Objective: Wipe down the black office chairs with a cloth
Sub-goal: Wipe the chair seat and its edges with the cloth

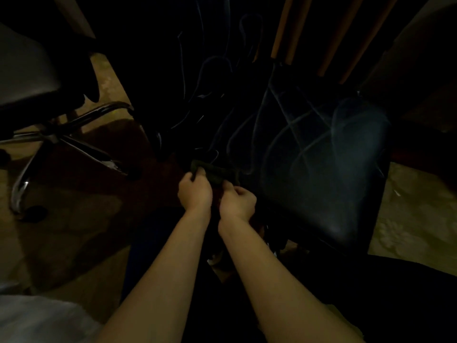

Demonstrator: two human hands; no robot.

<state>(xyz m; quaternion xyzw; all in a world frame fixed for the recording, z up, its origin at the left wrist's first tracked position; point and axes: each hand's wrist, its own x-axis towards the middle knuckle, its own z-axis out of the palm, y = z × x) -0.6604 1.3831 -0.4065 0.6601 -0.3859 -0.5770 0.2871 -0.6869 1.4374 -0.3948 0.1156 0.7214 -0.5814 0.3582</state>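
**Two hands hold one cloth beside a black chair seat**

A dim room seen from above. Two bare forearms reach forward, the hands close together. The left hand (195, 191) and the right hand (237, 201) each curl their fingers around one dark green cloth (215, 173), held between them just beside the left edge of a black chair seat (321, 157). That seat shows pale curving wipe streaks. A second chair (24, 70) stands well apart at the far left, with one chrome star base (57, 139) on a mottled brown floor (420, 219). Several orange vertical strips (291, 28) rise behind the nearer chair.
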